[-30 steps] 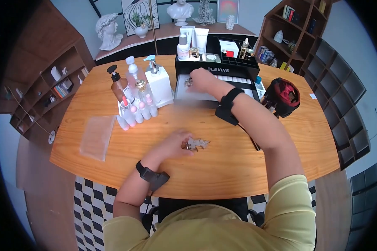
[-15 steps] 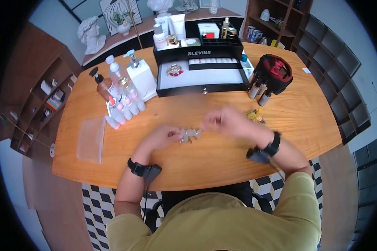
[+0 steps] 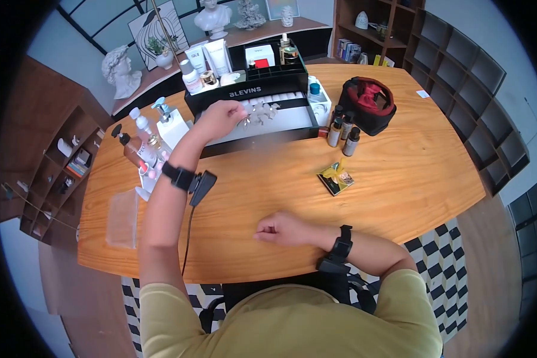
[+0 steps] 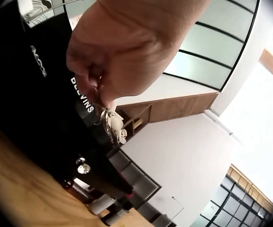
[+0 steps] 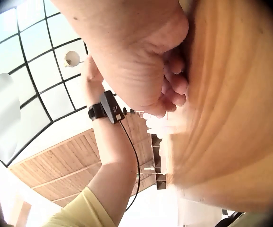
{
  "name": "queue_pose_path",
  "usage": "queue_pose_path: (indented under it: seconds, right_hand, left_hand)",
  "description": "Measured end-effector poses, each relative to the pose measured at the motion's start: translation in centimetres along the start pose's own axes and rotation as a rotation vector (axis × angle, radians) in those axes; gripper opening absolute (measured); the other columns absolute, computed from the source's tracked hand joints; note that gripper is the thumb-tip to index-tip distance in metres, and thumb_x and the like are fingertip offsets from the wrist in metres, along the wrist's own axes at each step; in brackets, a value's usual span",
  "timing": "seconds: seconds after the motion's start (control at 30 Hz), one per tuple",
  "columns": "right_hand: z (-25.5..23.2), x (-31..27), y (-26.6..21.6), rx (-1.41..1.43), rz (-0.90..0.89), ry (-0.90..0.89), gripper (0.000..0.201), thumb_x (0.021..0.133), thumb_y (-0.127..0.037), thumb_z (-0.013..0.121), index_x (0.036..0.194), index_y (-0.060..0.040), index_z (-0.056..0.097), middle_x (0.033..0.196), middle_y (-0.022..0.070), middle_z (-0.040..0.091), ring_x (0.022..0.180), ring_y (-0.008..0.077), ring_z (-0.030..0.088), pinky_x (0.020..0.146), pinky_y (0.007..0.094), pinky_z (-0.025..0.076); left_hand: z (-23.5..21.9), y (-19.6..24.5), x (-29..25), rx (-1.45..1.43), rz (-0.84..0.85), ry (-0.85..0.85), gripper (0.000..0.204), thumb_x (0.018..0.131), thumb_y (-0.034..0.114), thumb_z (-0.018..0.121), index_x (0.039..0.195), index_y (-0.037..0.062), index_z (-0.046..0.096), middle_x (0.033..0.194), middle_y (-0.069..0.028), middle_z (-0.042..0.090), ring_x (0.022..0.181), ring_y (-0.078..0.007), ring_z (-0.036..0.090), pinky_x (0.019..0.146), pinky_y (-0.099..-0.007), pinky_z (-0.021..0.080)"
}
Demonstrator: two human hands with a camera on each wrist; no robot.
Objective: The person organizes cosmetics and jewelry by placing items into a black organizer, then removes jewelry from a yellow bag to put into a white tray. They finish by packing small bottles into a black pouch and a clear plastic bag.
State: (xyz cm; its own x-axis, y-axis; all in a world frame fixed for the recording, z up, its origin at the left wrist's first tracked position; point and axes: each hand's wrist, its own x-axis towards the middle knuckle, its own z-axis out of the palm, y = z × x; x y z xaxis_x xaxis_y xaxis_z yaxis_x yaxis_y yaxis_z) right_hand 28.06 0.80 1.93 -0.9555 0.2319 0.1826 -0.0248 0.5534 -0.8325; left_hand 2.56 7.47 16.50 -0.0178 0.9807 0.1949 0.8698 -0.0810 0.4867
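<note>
My left hand [image 3: 219, 119] pinches a silvery, pale-petalled flower ornament [image 3: 262, 112] between thumb and fingers, above the pulled-out drawer [image 3: 291, 123] of a black organizer box. In the left wrist view the ornament [image 4: 112, 126] dangles below the fingertips, with shiny metal and whitish parts showing. Part of the drawer is hidden behind this hand and forearm. Nearer the table's front, my right hand [image 3: 285, 228] rests on the wood with its fingers loosely curled. Nothing shows within those fingers [image 5: 176, 85] in the right wrist view.
Tubes and jars stand on the organizer box [image 3: 274, 88]. Pump bottles [image 3: 172, 126] are at the left, beside a clear pouch [image 3: 122, 219]. Right of the drawer are small dark bottles [image 3: 351, 143], a black-and-red bag [image 3: 370, 110] and a yellow-and-black packet [image 3: 335, 178].
The left hand has carried the flower ornament from the tabletop forward to above the drawer. My right hand left the drawer area and has come back to the table's front.
</note>
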Motion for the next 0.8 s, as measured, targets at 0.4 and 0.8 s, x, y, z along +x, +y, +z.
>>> queue_pose_path:
  seconds: [0.4, 0.8]
  right_hand:
    - [0.1, 0.0, 0.3, 0.045, -0.020, 0.023, 0.020, 0.087, -0.021, 0.066, 0.076, -0.0056, 0.063, 0.059, 0.0061, 0.058, 0.049, 0.0147, 0.050, 0.049, 0.0293, 0.041]
    - [-0.3, 0.0, -0.2, 0.054, 0.003, 0.019, 0.025, 0.086, -0.025, 0.065, 0.071, -0.0056, 0.061, 0.061, 0.0118, 0.059, 0.054, 0.0292, 0.056, 0.052, 0.0375, 0.043]
  left_hand:
    - [3.2, -1.7, 2.0, -0.028, -0.090, -0.105, 0.015, 0.090, 0.016, 0.062, 0.092, 0.0015, 0.063, 0.078, -0.0052, 0.065, 0.072, -0.0121, 0.056, 0.068, -0.0277, 0.046]
    - [-0.8, -1.0, -0.4, 0.165, -0.136, 0.181, 0.017, 0.077, 0.015, 0.074, 0.088, 0.0027, 0.070, 0.087, -0.0141, 0.066, 0.079, -0.0256, 0.065, 0.073, -0.0333, 0.051]
